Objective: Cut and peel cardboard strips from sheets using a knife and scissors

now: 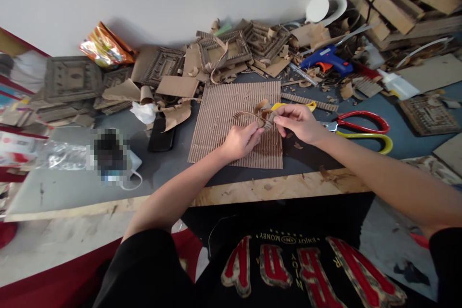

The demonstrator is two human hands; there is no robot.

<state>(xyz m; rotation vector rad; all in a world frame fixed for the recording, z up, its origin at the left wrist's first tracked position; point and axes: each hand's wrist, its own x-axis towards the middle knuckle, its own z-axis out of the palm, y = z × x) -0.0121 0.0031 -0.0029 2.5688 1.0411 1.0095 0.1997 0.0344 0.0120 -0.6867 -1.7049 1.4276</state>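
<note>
Both hands hold a narrow strip of corrugated cardboard (pixel 245 114) that curls up in an arc. My left hand (pixel 241 142) pinches it between thumb and fingers. My right hand (pixel 296 122) is closed on its other end, just to the right of the left. Beneath them lies a ribbed sheet of corrugated cardboard (pixel 220 110). A yellow-handled tool (pixel 311 105) lies partly hidden behind my right hand. Scissors with red and yellow handles (pixel 364 122) rest beside my right forearm.
A blue glue gun (pixel 330 60), a white glue bottle (pixel 399 85) and cardboard scraps sit behind to the right. Layered cardboard frames (pixel 224 50) line the wall. A black phone (pixel 161 134), an orange foil bag (pixel 107 45) and a blurred-out object are left. Cardboard pieces (pixel 404 0) pile at the upper right.
</note>
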